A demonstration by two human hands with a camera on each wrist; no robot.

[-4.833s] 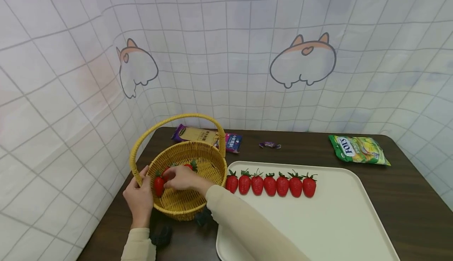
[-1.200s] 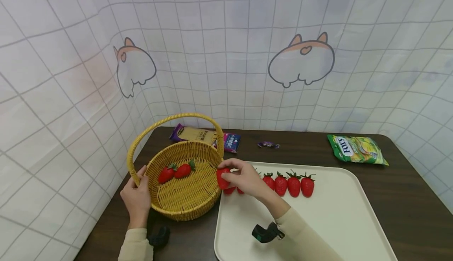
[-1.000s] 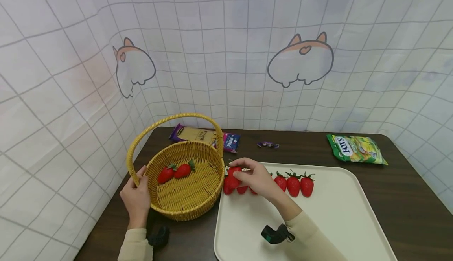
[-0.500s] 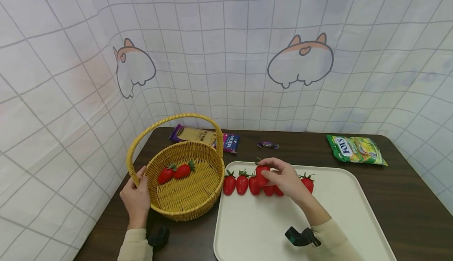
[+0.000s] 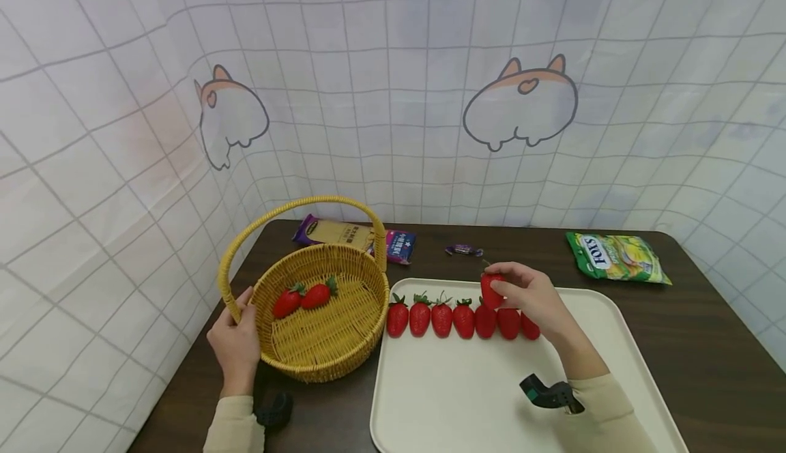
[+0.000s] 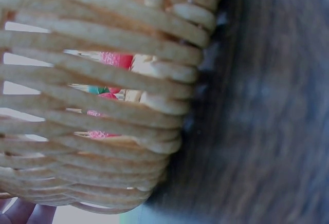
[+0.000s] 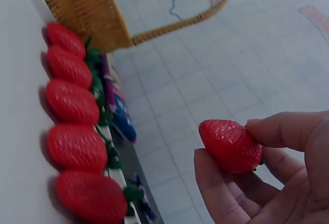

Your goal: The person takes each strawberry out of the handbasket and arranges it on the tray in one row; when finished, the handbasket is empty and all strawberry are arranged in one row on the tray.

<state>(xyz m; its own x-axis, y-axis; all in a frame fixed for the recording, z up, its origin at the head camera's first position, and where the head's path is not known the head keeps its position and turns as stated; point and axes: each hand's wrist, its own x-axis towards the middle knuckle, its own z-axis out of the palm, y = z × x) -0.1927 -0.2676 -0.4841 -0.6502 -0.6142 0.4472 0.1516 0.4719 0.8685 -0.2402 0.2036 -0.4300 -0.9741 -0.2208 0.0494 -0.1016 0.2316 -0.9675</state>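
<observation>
My right hand (image 5: 533, 297) pinches a red strawberry (image 5: 492, 291) between thumb and fingers, above the row on the tray. The right wrist view shows this strawberry (image 7: 231, 145) held clear of the others, leaves toward the palm. Below it, several strawberries (image 5: 441, 320) lie side by side along the far part of the white tray (image 5: 454, 391). With my left hand (image 5: 236, 344) I grip the yellow wicker basket (image 5: 325, 364) at its left rim, by the handle base. Two strawberries (image 5: 316, 296) lie inside; in the left wrist view the basket's weave (image 6: 92, 106) mostly hides them.
Behind the basket lies a purple and tan snack packet (image 5: 344, 232). A small purple wrapped candy (image 5: 464, 250) is beyond the tray, and a green candy bag (image 5: 617, 258) sits at the back right. A white gridded curtain (image 5: 399, 132) stands behind the dark table (image 5: 731, 357).
One of three strawberries left the basket in my right hand, which carried it rightward over the tray row. It is now farther right than half a second ago. My left hand stays on the basket.
</observation>
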